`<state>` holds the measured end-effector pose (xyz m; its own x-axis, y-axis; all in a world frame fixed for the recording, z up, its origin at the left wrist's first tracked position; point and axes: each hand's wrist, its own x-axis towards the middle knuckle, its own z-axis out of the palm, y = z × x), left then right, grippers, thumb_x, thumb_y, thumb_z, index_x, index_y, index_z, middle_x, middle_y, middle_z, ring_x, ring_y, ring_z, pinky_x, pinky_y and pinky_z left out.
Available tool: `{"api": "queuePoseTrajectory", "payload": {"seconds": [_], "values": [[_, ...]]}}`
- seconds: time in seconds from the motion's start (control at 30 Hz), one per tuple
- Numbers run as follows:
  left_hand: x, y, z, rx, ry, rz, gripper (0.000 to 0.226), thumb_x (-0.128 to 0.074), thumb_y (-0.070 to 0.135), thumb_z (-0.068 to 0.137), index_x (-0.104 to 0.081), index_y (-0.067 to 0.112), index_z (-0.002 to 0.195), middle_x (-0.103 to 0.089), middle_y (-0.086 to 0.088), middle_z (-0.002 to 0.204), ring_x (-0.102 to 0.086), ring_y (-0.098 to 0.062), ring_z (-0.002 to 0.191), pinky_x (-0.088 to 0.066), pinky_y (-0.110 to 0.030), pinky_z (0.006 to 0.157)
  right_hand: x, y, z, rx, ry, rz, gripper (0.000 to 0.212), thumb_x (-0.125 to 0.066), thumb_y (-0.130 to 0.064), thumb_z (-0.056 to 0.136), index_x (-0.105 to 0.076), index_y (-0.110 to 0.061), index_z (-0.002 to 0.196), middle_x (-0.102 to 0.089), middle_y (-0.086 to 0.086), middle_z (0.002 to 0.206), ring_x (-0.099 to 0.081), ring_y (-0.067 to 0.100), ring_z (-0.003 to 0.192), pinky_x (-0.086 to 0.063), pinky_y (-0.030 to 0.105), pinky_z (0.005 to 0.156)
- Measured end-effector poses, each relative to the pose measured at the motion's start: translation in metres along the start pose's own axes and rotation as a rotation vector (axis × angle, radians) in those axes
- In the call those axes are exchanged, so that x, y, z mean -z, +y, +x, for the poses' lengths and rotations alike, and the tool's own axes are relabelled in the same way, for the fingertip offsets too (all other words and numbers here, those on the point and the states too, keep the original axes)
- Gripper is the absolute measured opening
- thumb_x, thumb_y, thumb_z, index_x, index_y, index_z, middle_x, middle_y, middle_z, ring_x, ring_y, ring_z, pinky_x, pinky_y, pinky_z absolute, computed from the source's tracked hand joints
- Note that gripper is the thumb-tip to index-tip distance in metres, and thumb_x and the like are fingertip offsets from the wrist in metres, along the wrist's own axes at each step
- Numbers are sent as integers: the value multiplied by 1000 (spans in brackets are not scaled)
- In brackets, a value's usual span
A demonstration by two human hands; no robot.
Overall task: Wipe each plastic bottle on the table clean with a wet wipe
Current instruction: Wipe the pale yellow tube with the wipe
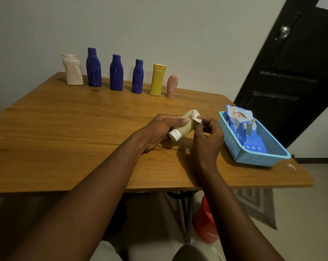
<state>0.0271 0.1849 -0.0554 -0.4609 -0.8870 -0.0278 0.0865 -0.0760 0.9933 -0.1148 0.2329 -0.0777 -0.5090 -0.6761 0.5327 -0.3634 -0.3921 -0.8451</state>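
My left hand (160, 129) grips a pale yellow bottle (184, 127) with a white cap, held tilted just above the wooden table (65, 132), cap toward me. My right hand (206, 136) pinches a small white wet wipe (195, 117) against the bottle's upper end. Along the far edge stand a whitish bottle (72, 70), three blue bottles (94, 67) (116, 73) (138, 77), a yellow bottle (157, 80) and a small pink bottle (171, 85).
A light blue plastic basket (232, 142) sits at the table's right side, holding a blue pack of wet wipes (240, 121). A black door (291, 72) stands at the right. Under the table are a red object (204, 221) and a grey mat (257, 204).
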Motion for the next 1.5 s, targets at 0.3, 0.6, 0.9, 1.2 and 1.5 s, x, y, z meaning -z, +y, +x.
{"api": "queuePoseTrajectory", "payload": {"seconds": [0.3, 0.6, 0.9, 1.2, 1.5], "values": [[1, -1, 3, -23, 52, -92, 30, -67, 26, 100, -75, 10, 124, -76, -9, 122, -67, -29, 121, -50, -50, 109, -2, -2, -4, 43, -120, -5, 7, -68, -17, 94, -75, -20, 95, -72, -6, 90, -67, 12, 86, -58, 39, 76], [1, -1, -2, 2, -16, 36, 32, -70, 35, 98, -76, 16, 124, -77, -12, 114, -69, -22, 99, -56, -40, 87, 0, 3, 4, -35, 56, 19, 17, -62, -15, 97, -72, -23, 108, -70, -10, 107, -63, 5, 101, -56, 37, 87], [-3, 0, 10, 5, 157, -225, 31, -54, 16, 108, -60, 17, 138, -68, -12, 129, -67, -26, 113, -57, -43, 96, -5, -4, -7, 100, -267, -21, 12, -68, -14, 94, -78, -18, 101, -73, -5, 91, -68, 13, 85, -57, 40, 74], [-3, 1, 1, 61, -8, -153, 30, -41, 27, 113, -66, 20, 130, -65, -11, 120, -63, -17, 86, -50, -30, 69, -4, -3, -2, 97, -19, -17, 15, -62, -14, 99, -71, -20, 109, -69, -9, 102, -63, 8, 98, -53, 26, 80], [-8, 1, -6, 15, -141, 74, 51, -51, 52, 105, -67, 14, 134, -73, 7, 94, -65, -2, 76, -52, -20, 68, 1, -11, -3, -18, -78, 79, 11, -61, -16, 101, -70, -17, 109, -70, -8, 101, -64, -2, 93, -49, 12, 75]]}}
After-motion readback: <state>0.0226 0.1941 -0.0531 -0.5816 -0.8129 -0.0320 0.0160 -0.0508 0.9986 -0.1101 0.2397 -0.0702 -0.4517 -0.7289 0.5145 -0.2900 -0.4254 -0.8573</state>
